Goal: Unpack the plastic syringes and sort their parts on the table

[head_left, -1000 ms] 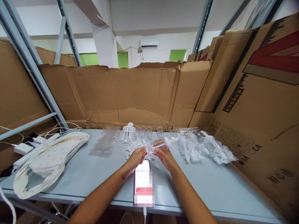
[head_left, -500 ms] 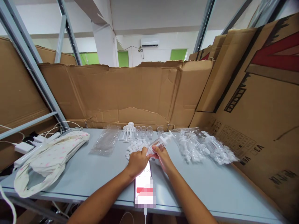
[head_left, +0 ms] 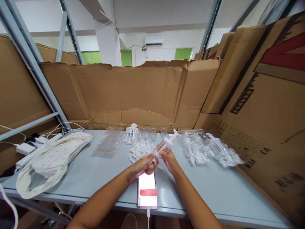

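A large plastic syringe (head_left: 162,147) with a clear, ridged barrel and a white plunger is tilted up to the right above the table. My right hand (head_left: 169,160) grips the barrel from the right, its thumb along the side. At the barrel's lower end, my left hand (head_left: 144,164) is closed with curled fingers, the thumb against that end. Whether a small part sits in the left fingers is hidden. Just behind the hands lies a heap of small white plastic pieces (head_left: 140,150). Below the hands is a lit phone (head_left: 146,183) with a white cable.
White plungers (head_left: 131,132) and clear barrels (head_left: 147,134) stand at the back. Right of them lie bags of syringe parts (head_left: 196,151); to the left, an empty clear bag (head_left: 108,143) and a fabric bag (head_left: 54,159). Cardboard (head_left: 126,92) walls the table.
My left hand has turned, so its curled fingers now show below the barrel. The syringe has shifted slightly, staying in my right hand.
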A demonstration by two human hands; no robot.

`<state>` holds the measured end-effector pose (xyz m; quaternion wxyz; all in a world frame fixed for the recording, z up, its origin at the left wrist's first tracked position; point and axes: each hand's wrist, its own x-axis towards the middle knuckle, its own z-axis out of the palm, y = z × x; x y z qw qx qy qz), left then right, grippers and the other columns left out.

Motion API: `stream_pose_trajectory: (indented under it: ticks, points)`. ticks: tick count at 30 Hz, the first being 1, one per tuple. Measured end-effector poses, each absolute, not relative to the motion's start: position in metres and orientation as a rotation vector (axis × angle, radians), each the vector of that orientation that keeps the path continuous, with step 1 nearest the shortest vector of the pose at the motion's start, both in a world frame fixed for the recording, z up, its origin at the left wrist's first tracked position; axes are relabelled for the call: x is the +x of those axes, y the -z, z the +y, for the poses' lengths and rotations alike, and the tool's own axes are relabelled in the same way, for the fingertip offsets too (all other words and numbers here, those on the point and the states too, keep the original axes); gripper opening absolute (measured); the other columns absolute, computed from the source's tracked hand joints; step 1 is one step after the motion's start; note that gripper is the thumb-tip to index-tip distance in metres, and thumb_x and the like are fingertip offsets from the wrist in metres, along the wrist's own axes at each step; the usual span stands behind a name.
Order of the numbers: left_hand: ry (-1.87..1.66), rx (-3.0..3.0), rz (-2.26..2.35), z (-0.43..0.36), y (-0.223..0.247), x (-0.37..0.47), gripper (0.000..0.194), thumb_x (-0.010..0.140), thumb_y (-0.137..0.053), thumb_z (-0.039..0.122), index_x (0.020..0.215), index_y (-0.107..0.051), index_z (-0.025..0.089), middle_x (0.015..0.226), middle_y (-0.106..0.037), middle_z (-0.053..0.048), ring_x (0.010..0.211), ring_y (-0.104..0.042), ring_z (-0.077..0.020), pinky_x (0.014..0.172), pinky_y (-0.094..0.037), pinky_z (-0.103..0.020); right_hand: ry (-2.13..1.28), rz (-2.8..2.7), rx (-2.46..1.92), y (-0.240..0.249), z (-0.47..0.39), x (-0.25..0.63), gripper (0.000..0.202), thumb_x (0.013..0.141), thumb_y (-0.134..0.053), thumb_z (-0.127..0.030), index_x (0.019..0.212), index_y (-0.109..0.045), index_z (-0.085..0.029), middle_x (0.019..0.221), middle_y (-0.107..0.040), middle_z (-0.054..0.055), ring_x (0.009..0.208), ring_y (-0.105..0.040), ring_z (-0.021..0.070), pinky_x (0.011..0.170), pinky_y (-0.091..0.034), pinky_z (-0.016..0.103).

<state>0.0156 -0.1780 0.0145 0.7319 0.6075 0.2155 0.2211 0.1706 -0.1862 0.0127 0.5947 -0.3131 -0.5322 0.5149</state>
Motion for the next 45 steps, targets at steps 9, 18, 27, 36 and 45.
stream_pose_trajectory:
  ticks: [9,18,27,36,45]
  points:
    - [-1.01,2.28,1.215,-0.168,-0.011,0.009,0.026,0.082,-0.049,0.045,0.093,-0.053,0.021,0.071,-0.053,-0.002,0.07,-0.051,-0.0179,0.067,-0.034,-0.028,-1.095,-1.067,-0.899,0.001,-0.175,0.162,0.037,0.064,-0.069,-0.052,0.06,-0.053,-0.019,0.051,-0.044,-0.004,0.048,-0.036,0.0097,0.048,-0.03,0.025]
    - [-0.631,1.506,0.587,-0.166,-0.015,0.011,0.053,0.08,-0.03,0.067,0.068,-0.045,0.017,0.045,-0.018,0.01,0.04,-0.014,-0.0064,0.043,-0.017,-0.022,-1.12,-1.229,-0.75,0.001,-0.179,0.17,0.031,0.067,-0.067,-0.05,0.071,-0.059,-0.02,0.061,-0.054,-0.001,0.056,-0.045,0.0136,0.055,-0.034,0.028]
    - [-1.078,2.104,1.034,-0.17,-0.013,0.009,0.018,0.08,-0.053,0.037,0.087,-0.056,0.02,0.068,-0.052,0.002,0.065,-0.047,-0.012,0.064,-0.034,-0.024,-1.086,-1.087,-0.903,0.005,-0.171,0.166,0.038,0.064,-0.068,-0.053,0.06,-0.053,-0.019,0.051,-0.045,-0.004,0.049,-0.038,0.0102,0.049,-0.03,0.025]
    - [-0.574,1.338,0.58,-0.169,-0.012,0.016,0.056,0.081,-0.026,0.068,0.061,-0.042,0.018,0.038,-0.017,0.01,0.035,-0.012,-0.0056,0.039,-0.012,-0.022,-1.103,-1.086,-0.856,0.002,-0.175,0.168,0.037,0.062,-0.07,-0.052,0.061,-0.054,-0.019,0.054,-0.047,-0.003,0.05,-0.039,0.0105,0.05,-0.032,0.026]
    - [-1.143,1.587,0.773,-0.168,-0.009,0.016,0.04,0.067,-0.07,0.041,0.091,-0.047,0.019,0.068,-0.049,0.005,0.061,-0.047,-0.0081,0.057,-0.036,-0.02,-1.056,-1.114,-0.928,0.008,-0.172,0.17,0.035,0.066,-0.068,-0.052,0.06,-0.056,-0.02,0.051,-0.049,-0.002,0.052,-0.042,0.0123,0.052,-0.034,0.027]
